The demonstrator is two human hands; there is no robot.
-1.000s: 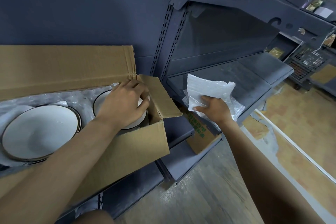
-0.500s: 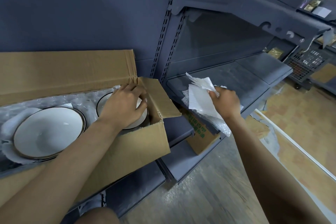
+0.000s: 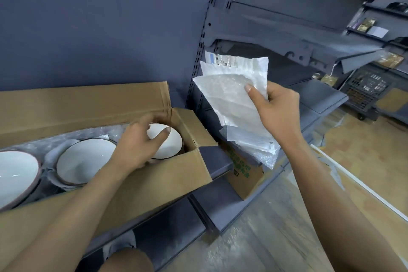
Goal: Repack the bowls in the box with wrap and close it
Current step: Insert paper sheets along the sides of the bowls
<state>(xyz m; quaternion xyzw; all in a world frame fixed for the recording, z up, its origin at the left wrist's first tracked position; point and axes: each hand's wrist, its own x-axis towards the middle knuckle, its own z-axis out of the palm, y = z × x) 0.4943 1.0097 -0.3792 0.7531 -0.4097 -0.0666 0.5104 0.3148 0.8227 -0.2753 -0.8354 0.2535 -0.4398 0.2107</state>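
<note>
Cardboard box [image 3: 141,185] flaps upright, open

Glossy white ceramic bowls [image 3: 86,161], matt brown cardboard box [image 3: 154,185], crinkled translucent plastic wrap [image 3: 231,104], matt grey metal shelving [image 3: 220,205].

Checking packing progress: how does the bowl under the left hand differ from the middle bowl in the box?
The right-end bowl is tilted, its far rim raised, gripped by the left hand; the middle bowl lies level and untouched. The right-end bowl is partly hidden by the hand; the middle bowl shows its whole opening. Both are white with dark rims, inside the cardboard box.
</note>
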